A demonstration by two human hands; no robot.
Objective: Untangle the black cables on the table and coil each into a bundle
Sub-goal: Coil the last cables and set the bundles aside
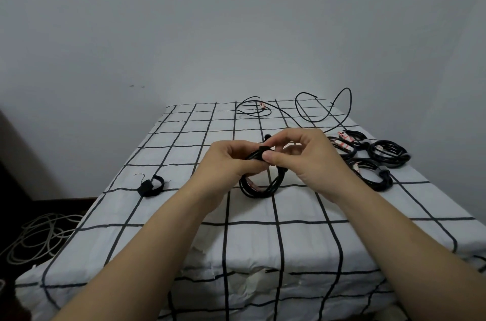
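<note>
Fastening a coil [259,188] above mid-counter [184,215], with more cable left to wind.
Both grips are closed: the left hand [231,160] and right hand [310,160] clasp the coil at its strap [264,149]. Finished bundles [389,153] crowd the right edge, loose cables [310,110] sprawl along the far edge, and open room lies left and near.

Checked table [184,215] bears loose cables [317,121], coiled bundles [384,183] (perhaps four), a strap roll [151,186].

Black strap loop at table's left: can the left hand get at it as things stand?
Probably yes, once freed. Only bare checked cloth lies between the left hand and the strap loop, but that hand grips the cable coil together with the right hand.
</note>
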